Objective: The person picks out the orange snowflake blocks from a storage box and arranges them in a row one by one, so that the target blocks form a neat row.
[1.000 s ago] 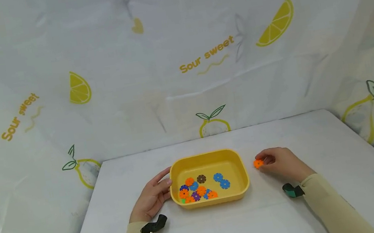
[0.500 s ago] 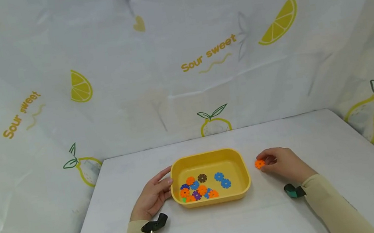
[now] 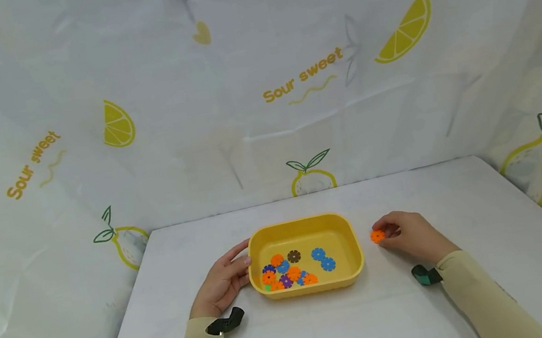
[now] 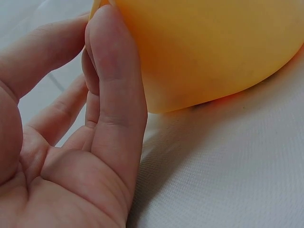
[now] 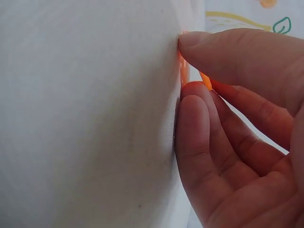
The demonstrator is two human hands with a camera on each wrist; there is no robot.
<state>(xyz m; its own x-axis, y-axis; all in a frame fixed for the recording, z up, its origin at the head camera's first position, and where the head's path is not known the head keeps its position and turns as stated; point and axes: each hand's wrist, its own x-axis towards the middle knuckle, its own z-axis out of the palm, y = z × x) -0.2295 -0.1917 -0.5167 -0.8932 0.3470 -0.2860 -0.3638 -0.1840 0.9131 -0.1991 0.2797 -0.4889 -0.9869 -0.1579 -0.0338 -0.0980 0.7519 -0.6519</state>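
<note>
the fingers (image 5: 223, 52) of the right hand (image 3: 409, 236) pinch a small orange gear piece (image 3: 377, 236), thumb on one side and curled fingers on the other, holding it low against the worktop (image 3: 428, 309). the piece sits just right of the yellow tray (image 3: 355, 273), apart from its rim, with a narrow strip of bare cloth between them. in the right wrist view only a sliver of orange (image 5: 183, 71) shows between the fingertips, pressed at the white surface.

the fingers (image 4: 116, 71) of the left hand (image 3: 222, 284) lie fairly straight and together against the tray's left outer wall (image 4: 213, 52), thumb up near the rim, the palm resting on the worktop. they press the wall rather than wrap it.

inside the tray a cluster of gear pieces (image 3: 284, 275) in orange, blue, purple and brown lies in the near left corner, with two blue ones (image 3: 322, 259) towards the middle; the far and right parts of the tray floor are bare.

beyond the tray the worktop runs open to the printed curtain (image 3: 260, 94) at the back, and wide bare room lies right of the right hand up to the worktop's right edge. near of the tray the cloth is open to the front edge.
</note>
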